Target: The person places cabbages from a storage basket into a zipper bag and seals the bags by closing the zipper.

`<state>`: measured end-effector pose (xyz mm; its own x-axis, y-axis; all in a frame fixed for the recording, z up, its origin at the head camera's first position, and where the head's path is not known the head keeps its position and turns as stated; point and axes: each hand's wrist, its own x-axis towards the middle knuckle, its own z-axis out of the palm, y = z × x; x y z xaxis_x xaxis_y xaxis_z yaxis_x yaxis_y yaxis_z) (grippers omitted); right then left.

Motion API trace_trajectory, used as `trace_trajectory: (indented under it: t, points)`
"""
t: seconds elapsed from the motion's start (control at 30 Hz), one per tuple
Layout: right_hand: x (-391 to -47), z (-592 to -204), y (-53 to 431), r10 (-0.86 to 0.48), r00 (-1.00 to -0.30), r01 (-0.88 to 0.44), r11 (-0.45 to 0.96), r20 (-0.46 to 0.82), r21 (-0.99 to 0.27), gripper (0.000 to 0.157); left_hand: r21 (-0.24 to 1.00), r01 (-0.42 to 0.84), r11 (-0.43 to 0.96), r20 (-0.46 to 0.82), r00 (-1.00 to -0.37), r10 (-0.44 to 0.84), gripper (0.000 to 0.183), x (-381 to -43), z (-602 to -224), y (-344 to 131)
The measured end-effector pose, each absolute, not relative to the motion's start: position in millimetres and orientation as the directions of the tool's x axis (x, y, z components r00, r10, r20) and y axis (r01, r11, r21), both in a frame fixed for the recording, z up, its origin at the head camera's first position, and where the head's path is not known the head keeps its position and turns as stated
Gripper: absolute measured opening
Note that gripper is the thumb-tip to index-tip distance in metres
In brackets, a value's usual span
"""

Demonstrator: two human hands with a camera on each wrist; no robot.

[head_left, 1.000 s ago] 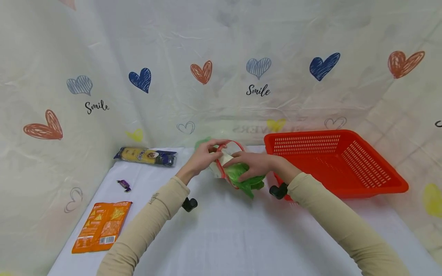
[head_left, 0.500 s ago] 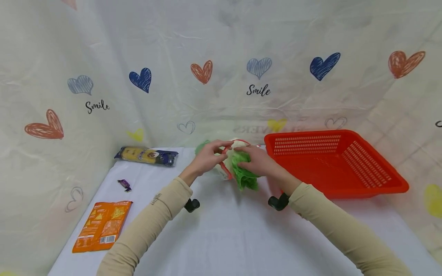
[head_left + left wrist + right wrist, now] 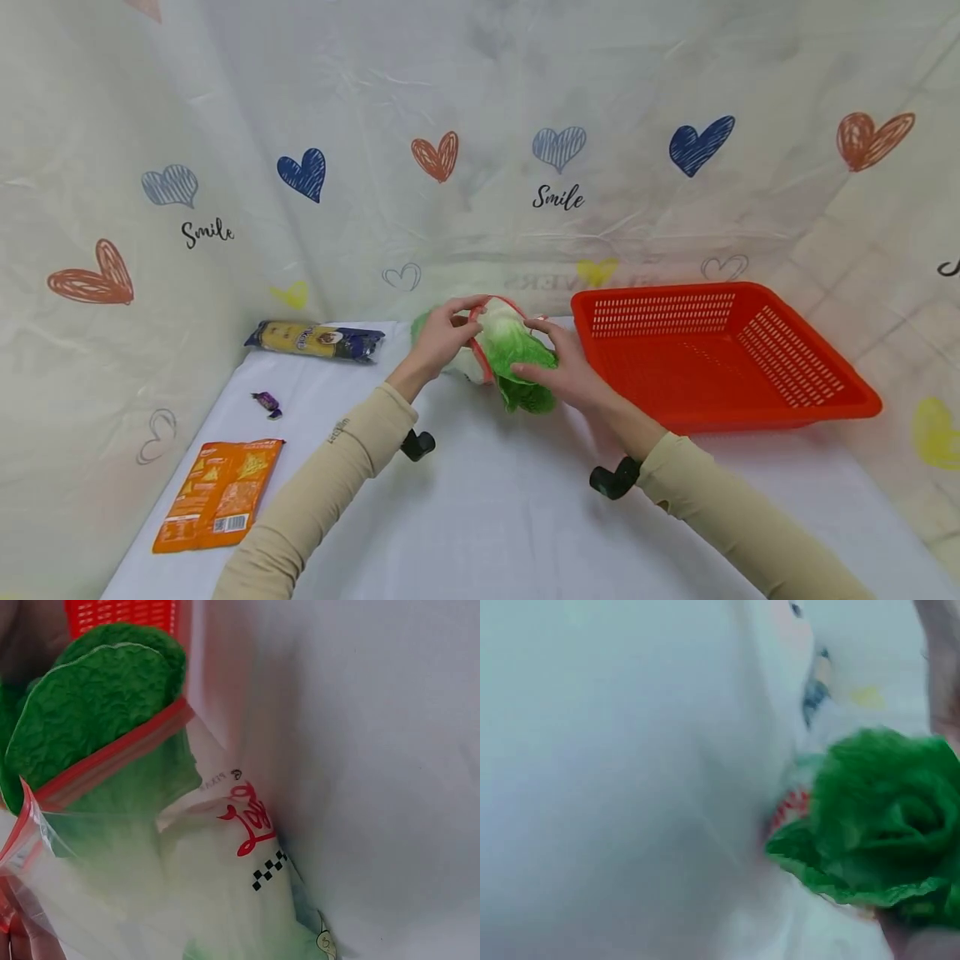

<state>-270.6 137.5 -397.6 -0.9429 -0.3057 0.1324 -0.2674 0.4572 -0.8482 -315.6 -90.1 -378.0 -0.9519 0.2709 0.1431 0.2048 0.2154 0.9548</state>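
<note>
A Chinese cabbage [image 3: 517,354] lies partly inside a clear zip bag [image 3: 225,862], its white base within and its green leaves sticking out of the red-edged mouth. My left hand [image 3: 442,333] pinches the bag's red rim, holding the mouth apart. Around the leafy end is my right hand [image 3: 566,367], thumb across the leaves and fingers at the far side near the rim. In the right wrist view the cabbage's leaves [image 3: 885,825] fill the space between thumb and fingers. Red lettering and black checks show on the bag in the left wrist view.
To the right stands a red plastic basket [image 3: 705,367]. On the left lie a yellow and blue packet [image 3: 318,340], a small purple wrapped candy [image 3: 267,403] and an orange snack bag [image 3: 219,495]. A heart-printed sheet [image 3: 480,208] hangs behind the white table [image 3: 487,517].
The cabbage has turned, and more of its pale side shows. My right hand has shifted its hold on the leaves and drawn slightly back; my left hand stays at the bag rim.
</note>
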Motion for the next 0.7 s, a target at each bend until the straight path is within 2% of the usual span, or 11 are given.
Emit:
trace_trajectory:
  t: [0.17,0.27,0.37,0.5,0.6,0.7]
  points:
    - [-256,-415,127,-0.101,-0.986,-0.167,0.629,0.133,-0.759,0.078,0.96,0.204,0.191,0.153,-0.955,0.254,0.043,-315,-378,-89]
    - [-247,-420,121,-0.057,-0.995,-0.098,0.636,0.08,-0.766,0.084,0.955,0.215,0.202,0.159,-0.952,0.263,0.043,-314,-378,-87]
    - [-243,-421,115,-0.072,-0.996,-0.088,0.593,0.055,-0.8,0.08,0.943,0.243,0.229,0.172,-0.941,0.291,0.043,-313,-378,-84]
    - [-249,-419,109,-0.074,-0.99,-0.144,0.553,0.123,-0.82,0.062,0.89,0.321,0.324,0.195,-0.91,0.366,0.043,-310,-377,-83]
    - [-258,-418,105,-0.044,-0.989,-0.146,0.452,0.142,-0.88,0.056,0.811,0.421,0.406,0.232,-0.869,0.438,0.044,-308,-375,-82]
    - [-266,-418,102,-0.013,-0.996,-0.093,0.333,0.094,-0.938,0.056,0.722,0.522,0.454,0.283,-0.822,0.494,0.046,-306,-374,-82]
